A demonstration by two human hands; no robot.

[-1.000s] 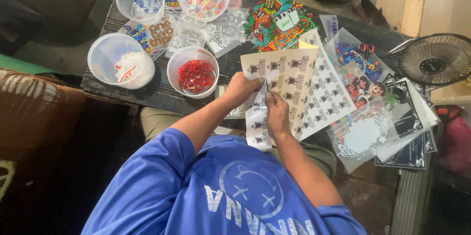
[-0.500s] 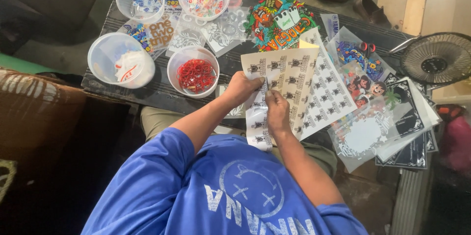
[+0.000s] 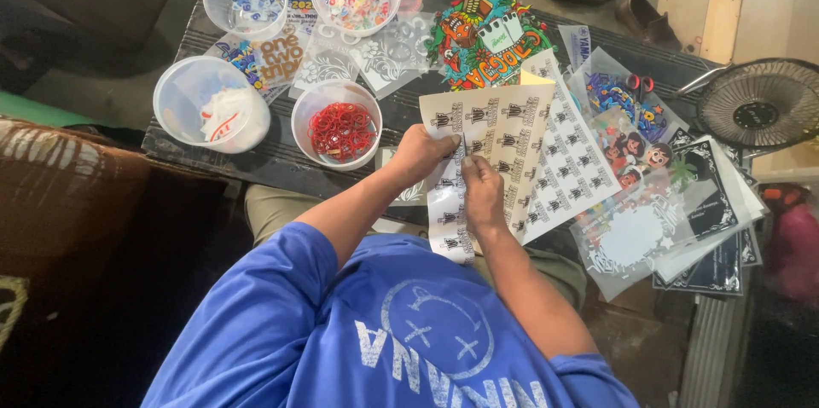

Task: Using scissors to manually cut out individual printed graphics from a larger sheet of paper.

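Head view, centre frame: left hand (image 3: 420,155) and right hand (image 3: 483,195) pinch, fingers closed, a beige sticker sheet (image 3: 486,131) above the bench (image 3: 281,156) edge; uneven pull risks tearing it, or an elbow knocking the tub of red bands (image 3: 341,128).

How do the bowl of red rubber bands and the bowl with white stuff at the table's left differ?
The red-band bowl holds a heap of small red rings; the white-stuff bowl holds a white clump with red streaks, off to one side. The red-band bowl looks smaller and sits nearer the left hand; the white-stuff bowl sits at the table's left edge. Both are clear, round, upright and open.
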